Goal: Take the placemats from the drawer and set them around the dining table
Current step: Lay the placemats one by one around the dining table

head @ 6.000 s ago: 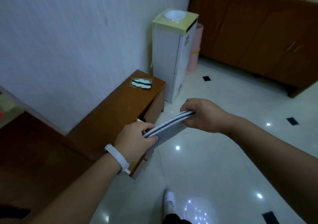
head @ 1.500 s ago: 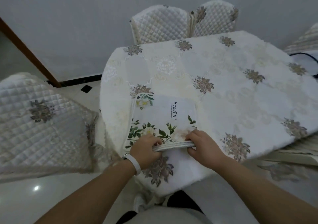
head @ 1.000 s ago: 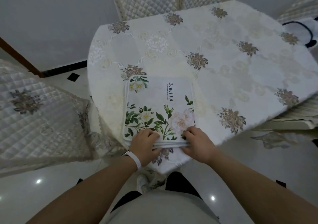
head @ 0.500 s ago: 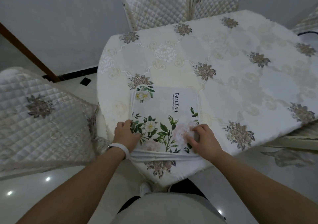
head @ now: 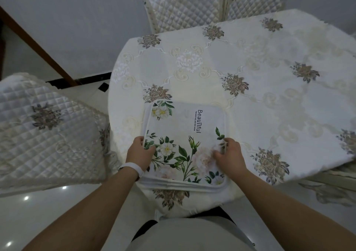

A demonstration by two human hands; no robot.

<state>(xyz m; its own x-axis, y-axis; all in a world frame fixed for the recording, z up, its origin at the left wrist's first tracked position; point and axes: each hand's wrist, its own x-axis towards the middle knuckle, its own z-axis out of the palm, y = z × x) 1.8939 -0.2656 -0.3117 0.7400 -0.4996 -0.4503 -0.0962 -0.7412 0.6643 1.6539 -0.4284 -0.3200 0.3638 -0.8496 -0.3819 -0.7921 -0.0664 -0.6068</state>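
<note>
Between the fingers (head: 139, 141) of both hands, we see the stack of placemats (head: 185, 127) lying flat on the table (head: 269, 96), close to its near rim. The left hand (head: 137, 154) grips the stack's left edge, thumb on top. The right hand (head: 230, 156) pinches the right edge, fingers curled over it. Just behind the left fingers we note a white wristband (head: 133, 168), and well to their left a quilted chair (head: 48, 131).

My view was dim, soft and bluish. Glare spots dotted the floor (head: 38, 210); the wide lens bowed the edges.
</note>
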